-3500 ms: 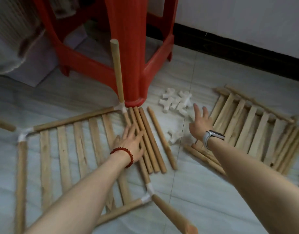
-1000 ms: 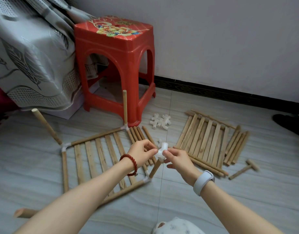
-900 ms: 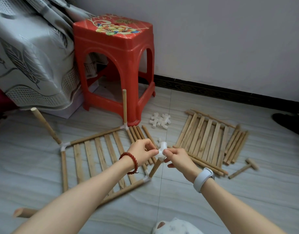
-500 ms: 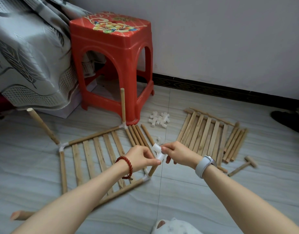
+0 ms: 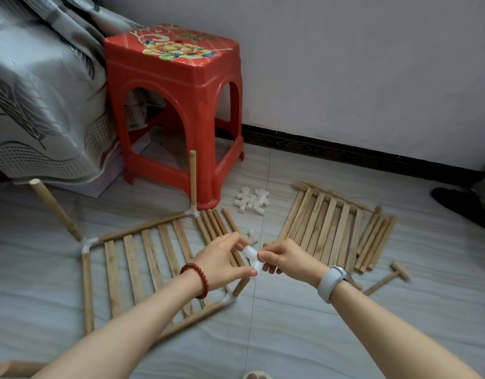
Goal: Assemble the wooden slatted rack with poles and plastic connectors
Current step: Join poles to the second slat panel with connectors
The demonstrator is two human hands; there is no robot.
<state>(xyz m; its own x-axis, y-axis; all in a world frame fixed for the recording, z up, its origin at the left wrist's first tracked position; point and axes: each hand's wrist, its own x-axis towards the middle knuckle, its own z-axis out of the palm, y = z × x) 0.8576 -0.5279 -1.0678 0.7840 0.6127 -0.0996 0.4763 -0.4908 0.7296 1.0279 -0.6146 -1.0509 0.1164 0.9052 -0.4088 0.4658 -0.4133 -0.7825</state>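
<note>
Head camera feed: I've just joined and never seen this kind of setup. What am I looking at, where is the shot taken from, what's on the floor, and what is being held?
There is no machine here. A person works with bare hands, and the one camera sits on their head, looking forward and down.

The left hand, with a red bead bracelet, and the right hand, with a pale watch, both pinch a white plastic connector. It sits at the top of a short pole that rises from the near corner of a slatted frame lying on the tiled floor. Poles also stand at two other corners of the frame.

To the right lies a second slatted panel with loose poles beside it and a small wooden mallet. Spare connectors lie near a red plastic stool.
</note>
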